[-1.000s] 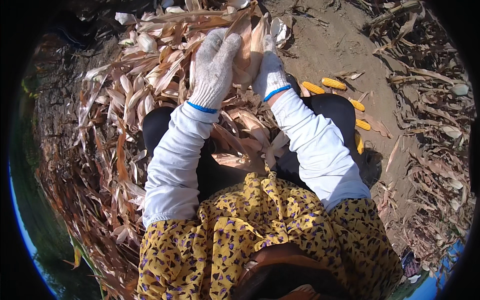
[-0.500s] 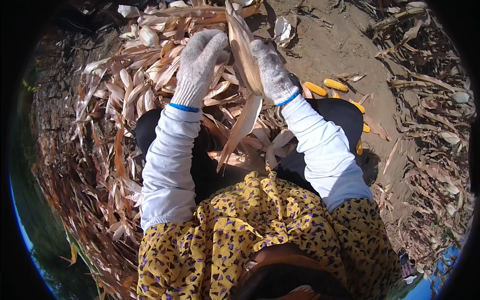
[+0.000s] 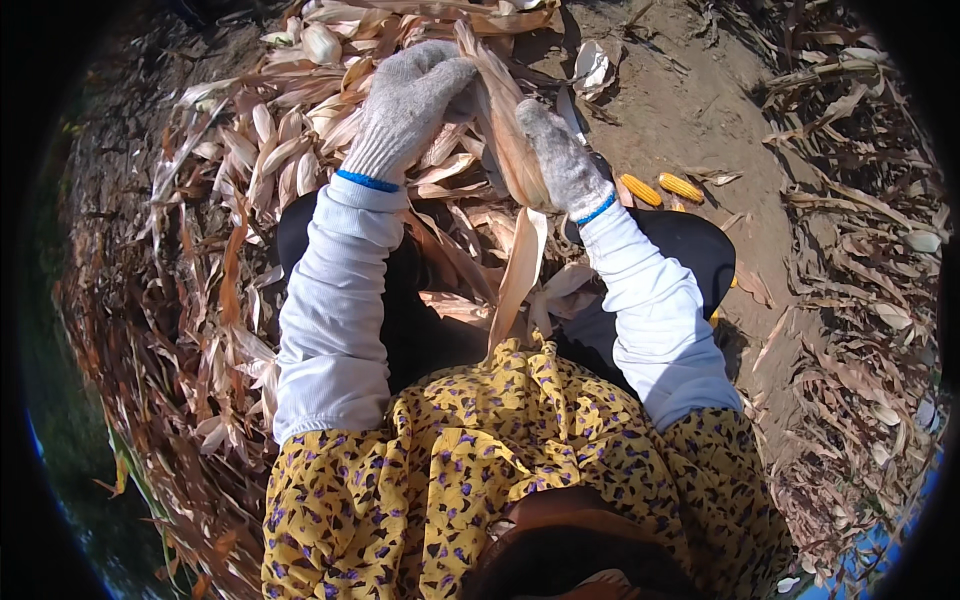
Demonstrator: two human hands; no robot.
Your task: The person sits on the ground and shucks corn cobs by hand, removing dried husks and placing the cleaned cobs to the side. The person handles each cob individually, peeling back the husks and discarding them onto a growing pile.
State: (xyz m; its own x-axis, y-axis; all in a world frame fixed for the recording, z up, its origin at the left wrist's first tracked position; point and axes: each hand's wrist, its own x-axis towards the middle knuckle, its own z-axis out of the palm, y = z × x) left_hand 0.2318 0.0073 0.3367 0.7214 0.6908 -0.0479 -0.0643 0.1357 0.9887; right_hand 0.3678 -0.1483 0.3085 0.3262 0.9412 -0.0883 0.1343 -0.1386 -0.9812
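An ear of corn (image 3: 508,130) in its dry, pale brown husk stands slantwise between my two gloved hands. My right hand (image 3: 560,155) is closed round its right side, thumb on top and the other fingers hidden behind it. My left hand (image 3: 415,108) has its fingers bent in against the husk's upper left edge, pinching it there. A loose husk leaf (image 3: 522,262) hangs from the lower end of the ear toward my lap. Both gloves are whitish knit with blue cuffs.
Dry husks (image 3: 270,150) lie heaped ahead and to the left. Bare yellow corn cobs (image 3: 681,187) rest on the soil (image 3: 670,100) beyond my right knee (image 3: 690,245). Dry stalks and leaves (image 3: 850,260) cover the ground at the far right.
My left hand has moved right and closed on the husk's edge. The ear and my right hand have shifted slightly right and down in the picture.
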